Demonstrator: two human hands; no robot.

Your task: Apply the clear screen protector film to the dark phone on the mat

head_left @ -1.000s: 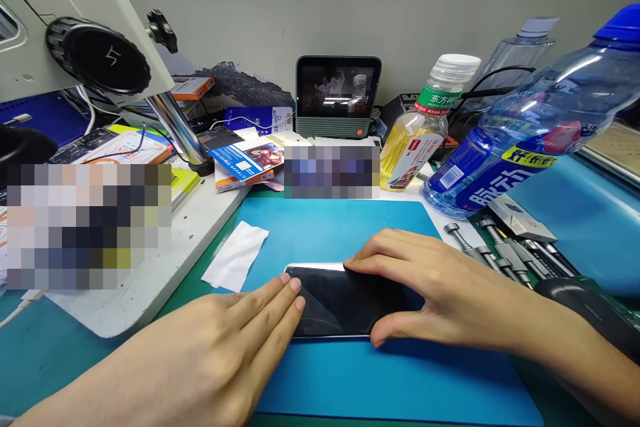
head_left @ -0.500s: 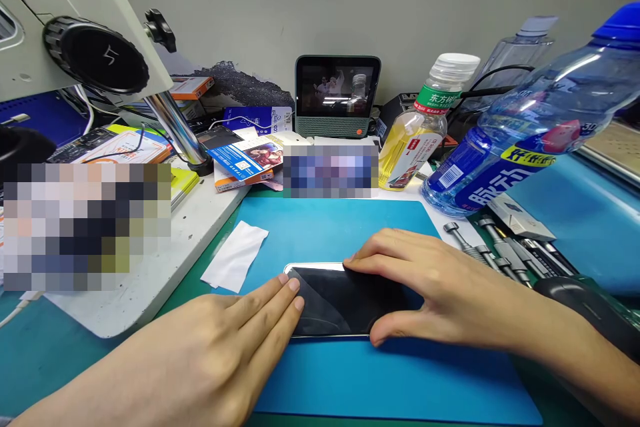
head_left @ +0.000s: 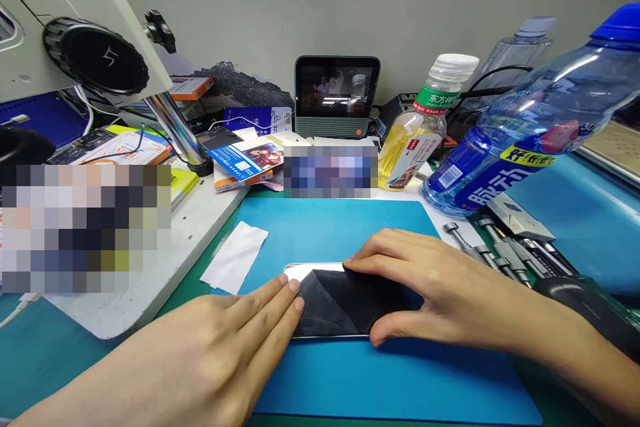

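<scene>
A smartphone with a dark glossy face lies lengthwise across the blue mat. A bright white patch shows along its far left edge, and a lighter grey area crosses its left half. My left hand holds the left end, its straight fingers pressed together on the corner and edge; the thumb is hidden. Across the right end, my right hand grips the phone, thumb at the near edge and fingertips at the far edge. That hand covers the phone's right end. A white wipe lies on the mat beyond my left hand.
A microscope stand rises on the left from its white base. A smart display stands at the back. To the right are a tea bottle, a large blue-capped bottle and several metal screwdrivers.
The bright white patch at the phone's far left edge has grown wider, and the lighter grey area has shifted right. Both hands stay in nearly the same place.
</scene>
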